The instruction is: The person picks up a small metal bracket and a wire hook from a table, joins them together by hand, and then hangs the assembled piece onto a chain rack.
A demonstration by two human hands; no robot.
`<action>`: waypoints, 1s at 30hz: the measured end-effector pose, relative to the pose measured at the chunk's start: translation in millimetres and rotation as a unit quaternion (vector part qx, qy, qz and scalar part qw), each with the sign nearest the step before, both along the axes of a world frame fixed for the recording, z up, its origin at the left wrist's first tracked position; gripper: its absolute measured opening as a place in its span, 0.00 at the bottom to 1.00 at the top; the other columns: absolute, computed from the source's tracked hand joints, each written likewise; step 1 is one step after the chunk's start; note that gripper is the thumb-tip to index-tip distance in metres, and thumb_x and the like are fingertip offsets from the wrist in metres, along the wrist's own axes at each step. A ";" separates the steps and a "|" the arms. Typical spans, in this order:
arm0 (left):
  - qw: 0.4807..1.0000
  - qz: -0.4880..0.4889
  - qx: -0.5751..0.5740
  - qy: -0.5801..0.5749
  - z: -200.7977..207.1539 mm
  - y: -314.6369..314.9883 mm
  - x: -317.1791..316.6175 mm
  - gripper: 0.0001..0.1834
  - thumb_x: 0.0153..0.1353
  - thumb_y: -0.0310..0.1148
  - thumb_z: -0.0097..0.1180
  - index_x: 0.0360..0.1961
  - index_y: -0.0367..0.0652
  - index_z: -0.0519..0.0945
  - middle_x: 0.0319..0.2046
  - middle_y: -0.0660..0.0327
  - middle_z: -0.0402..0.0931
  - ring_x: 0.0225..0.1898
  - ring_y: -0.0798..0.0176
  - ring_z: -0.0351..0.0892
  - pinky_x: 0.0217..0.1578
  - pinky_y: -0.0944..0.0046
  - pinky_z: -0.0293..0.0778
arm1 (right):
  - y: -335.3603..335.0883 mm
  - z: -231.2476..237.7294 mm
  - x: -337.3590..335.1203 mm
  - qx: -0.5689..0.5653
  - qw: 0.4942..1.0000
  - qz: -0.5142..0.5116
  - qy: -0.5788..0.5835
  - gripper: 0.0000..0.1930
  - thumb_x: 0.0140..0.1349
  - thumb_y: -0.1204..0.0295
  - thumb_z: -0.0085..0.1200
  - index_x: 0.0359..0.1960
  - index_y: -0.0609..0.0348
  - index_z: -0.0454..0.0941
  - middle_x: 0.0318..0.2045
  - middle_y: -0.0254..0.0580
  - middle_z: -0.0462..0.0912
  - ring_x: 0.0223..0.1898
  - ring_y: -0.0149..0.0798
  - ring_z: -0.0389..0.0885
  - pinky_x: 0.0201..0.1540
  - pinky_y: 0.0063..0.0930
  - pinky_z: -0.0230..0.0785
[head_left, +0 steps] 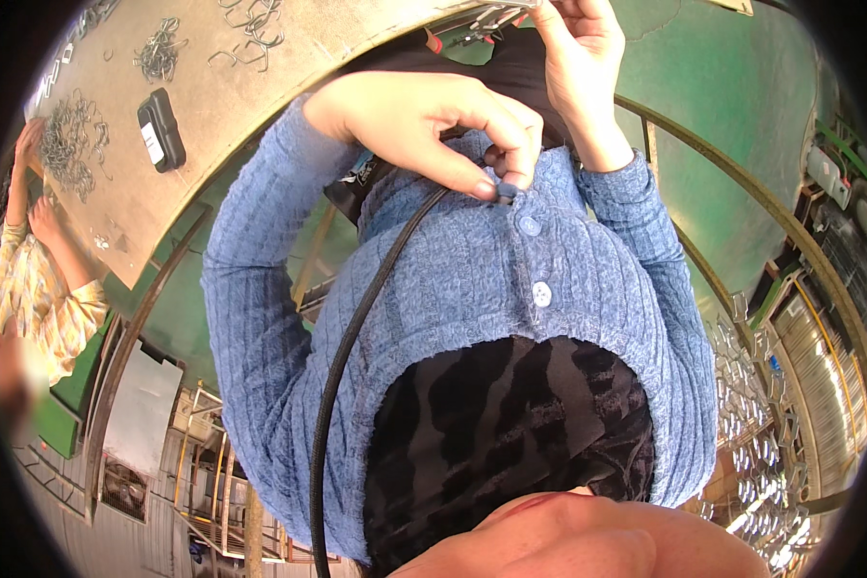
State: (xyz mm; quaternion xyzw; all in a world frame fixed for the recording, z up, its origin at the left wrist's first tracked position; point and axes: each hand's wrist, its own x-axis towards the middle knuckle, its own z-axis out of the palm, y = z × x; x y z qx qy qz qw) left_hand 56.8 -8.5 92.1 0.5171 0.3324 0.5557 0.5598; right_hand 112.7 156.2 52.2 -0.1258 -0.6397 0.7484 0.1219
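Now, the left hand (pixel 432 123) pinches the button placket (pixel 536 258) of the blue cardigan (pixel 443 260) at one o'clock; a light, close fingertip hold seems best. Right hand (pixel 590 77), higher at one o'clock: grip cropped, cannot tell.

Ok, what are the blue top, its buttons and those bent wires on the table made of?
The blue top: probably knitted cloth, matte and ribbed. Buttons: maybe hard plastic, smooth and slightly shiny. Bent wires: likely metal, thin, grey and glinting.
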 end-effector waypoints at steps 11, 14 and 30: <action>0.976 -0.071 -0.063 0.195 26.4 12.7 -12.2 0.11 0.38 0.30 0.65 0.26 0.41 0.80 0.20 0.67 0.71 0.27 0.64 0.71 0.39 0.61 0.65 | -1.5 1.3 -0.1 0.004 1.000 -0.007 -0.007 0.10 0.63 0.79 0.51 0.46 0.62 0.73 0.34 0.34 0.80 0.34 0.23 0.75 0.37 0.17 0.69; 0.983 -0.038 -0.028 0.175 23.1 5.8 -5.7 0.10 0.39 0.30 0.64 0.26 0.41 0.81 0.19 0.66 0.71 0.27 0.63 0.71 0.39 0.61 0.65 | -1.3 1.3 -0.3 0.003 1.000 -0.008 -0.005 0.10 0.63 0.79 0.51 0.46 0.62 0.73 0.34 0.34 0.80 0.34 0.23 0.75 0.37 0.17 0.69; 0.999 -0.041 -0.007 0.006 9.0 11.5 6.5 0.13 0.36 0.23 0.64 0.29 0.36 0.82 0.28 0.57 0.77 0.34 0.59 0.76 0.37 0.60 0.71 | -0.3 -1.9 -0.5 0.007 1.000 -0.006 0.003 0.10 0.63 0.79 0.51 0.46 0.63 0.74 0.33 0.33 0.80 0.32 0.22 0.74 0.36 0.16 0.68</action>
